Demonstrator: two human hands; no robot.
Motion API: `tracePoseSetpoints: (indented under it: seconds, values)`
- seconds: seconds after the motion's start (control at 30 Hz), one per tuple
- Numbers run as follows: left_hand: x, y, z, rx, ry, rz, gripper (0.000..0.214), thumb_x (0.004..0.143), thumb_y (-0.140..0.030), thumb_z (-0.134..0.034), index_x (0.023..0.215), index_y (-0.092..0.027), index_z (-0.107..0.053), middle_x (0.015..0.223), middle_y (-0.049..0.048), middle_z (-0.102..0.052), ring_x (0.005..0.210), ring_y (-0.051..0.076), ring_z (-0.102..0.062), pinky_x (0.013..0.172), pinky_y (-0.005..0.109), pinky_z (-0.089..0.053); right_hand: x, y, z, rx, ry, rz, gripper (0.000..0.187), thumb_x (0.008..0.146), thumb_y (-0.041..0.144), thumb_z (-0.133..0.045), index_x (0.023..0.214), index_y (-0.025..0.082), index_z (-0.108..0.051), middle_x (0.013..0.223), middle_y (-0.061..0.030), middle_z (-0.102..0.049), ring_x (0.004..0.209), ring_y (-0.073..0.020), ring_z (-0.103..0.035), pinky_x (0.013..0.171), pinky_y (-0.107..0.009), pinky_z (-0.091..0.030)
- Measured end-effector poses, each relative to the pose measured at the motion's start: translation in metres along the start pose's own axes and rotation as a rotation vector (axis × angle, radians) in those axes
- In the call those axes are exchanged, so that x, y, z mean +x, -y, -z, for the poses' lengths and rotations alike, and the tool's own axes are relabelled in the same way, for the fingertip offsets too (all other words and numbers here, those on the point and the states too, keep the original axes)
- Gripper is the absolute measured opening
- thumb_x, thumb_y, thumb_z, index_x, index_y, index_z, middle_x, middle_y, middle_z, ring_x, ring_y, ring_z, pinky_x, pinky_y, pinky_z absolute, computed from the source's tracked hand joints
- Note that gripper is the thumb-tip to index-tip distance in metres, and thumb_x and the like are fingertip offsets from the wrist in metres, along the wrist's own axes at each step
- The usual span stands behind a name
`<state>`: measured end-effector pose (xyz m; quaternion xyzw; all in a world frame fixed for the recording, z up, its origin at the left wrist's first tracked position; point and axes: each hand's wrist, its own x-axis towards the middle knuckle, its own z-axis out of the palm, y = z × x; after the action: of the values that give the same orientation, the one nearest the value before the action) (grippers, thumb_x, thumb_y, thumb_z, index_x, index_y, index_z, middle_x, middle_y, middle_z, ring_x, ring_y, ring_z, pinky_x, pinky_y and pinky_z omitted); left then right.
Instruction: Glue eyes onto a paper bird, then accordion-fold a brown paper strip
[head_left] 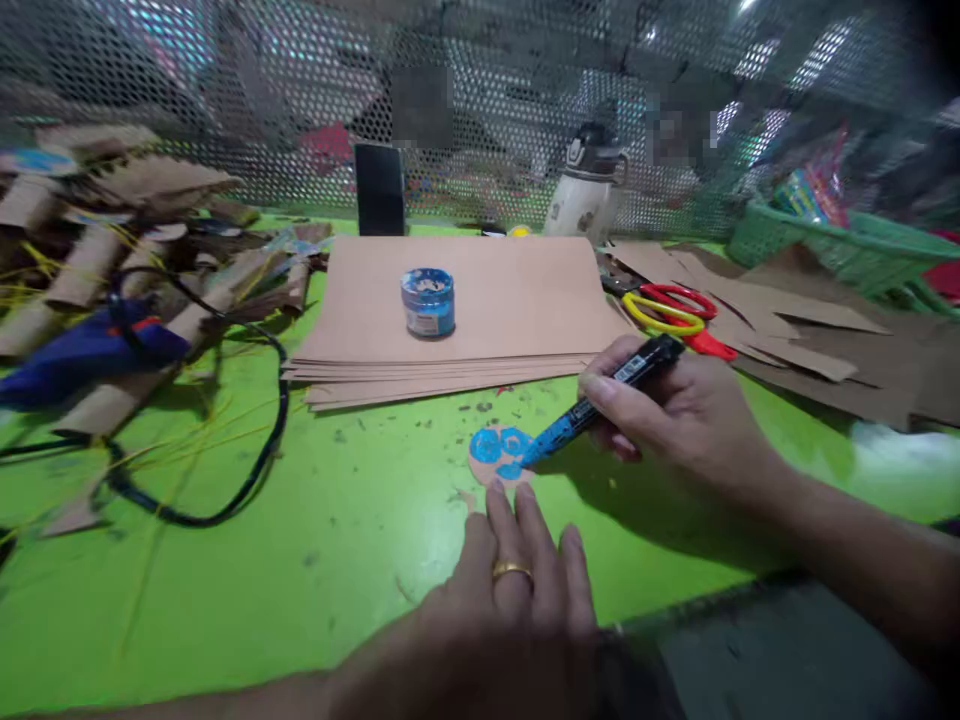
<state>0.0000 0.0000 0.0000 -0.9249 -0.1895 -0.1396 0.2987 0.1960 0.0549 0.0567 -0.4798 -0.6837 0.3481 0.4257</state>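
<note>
My right hand (660, 410) is closed around a black marker (581, 412) whose lower end is coated in blue paint. The marker's tip touches a small round piece of brown card (487, 476), which carries several blue painted spots. With fingers stretched out, my left hand (517, 570) rests its fingertips on the near edge of that card; a gold ring is on one finger. Beyond the card, a small jar of blue paint (429, 304) stands uncapped on a stack of brown paper sheets (517, 290).
Rolled brown paper pieces (90, 265), yellow string and a black cable (277, 420) lie at left. Scissors with yellow and red handles (667, 312), paper offcuts (787, 320) and a green basket (840, 250) are at right. A phone (379, 190) and bottle (585, 190) stand against the mesh.
</note>
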Motion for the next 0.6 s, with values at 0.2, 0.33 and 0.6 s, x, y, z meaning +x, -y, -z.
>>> tracePoseSetpoints:
  seconds: [0.2,0.33,0.6]
  values:
    - [0.0006,0.0027,-0.0016,-0.010,0.013,-0.001,0.044,0.090,-0.031,-0.039,0.124,-0.005,-0.050,0.114,0.0226,-0.062,0.104,0.030,-0.059,0.083,0.046,-0.045,0.0013,-0.0020,0.0000,0.069,-0.082,-0.008,0.018,0.082,0.033,-0.061,0.077,0.017,-0.055,0.048,0.0046,-0.054,0.038,-0.0079,-0.047,0.034,-0.018,-0.038]
    - [-0.0011,0.0004,-0.0035,-0.031,-0.006,0.029,0.045,0.090,-0.031,-0.039,0.124,-0.004,-0.049,0.115,0.0238,-0.061,0.106,0.031,-0.058,0.084,0.047,-0.044,0.0015,-0.0047,0.0012,0.108,-0.153,-0.013,0.020,0.083,0.036,-0.061,0.078,0.018,-0.056,0.051,0.0032,-0.054,0.042,-0.0097,-0.051,0.035,-0.019,-0.038]
    - [-0.0003,0.0052,0.0005,-0.041,-0.041,-0.003,0.044,0.090,-0.028,-0.036,0.122,-0.002,-0.051,0.111,0.0241,-0.063,0.103,0.032,-0.060,0.081,0.045,-0.046,0.0086,-0.0051,0.0056,0.230,-0.209,0.030,0.023,0.085,0.043,-0.056,0.089,0.021,-0.055,0.055,0.0036,-0.055,0.045,-0.0095,-0.051,0.037,-0.020,-0.037]
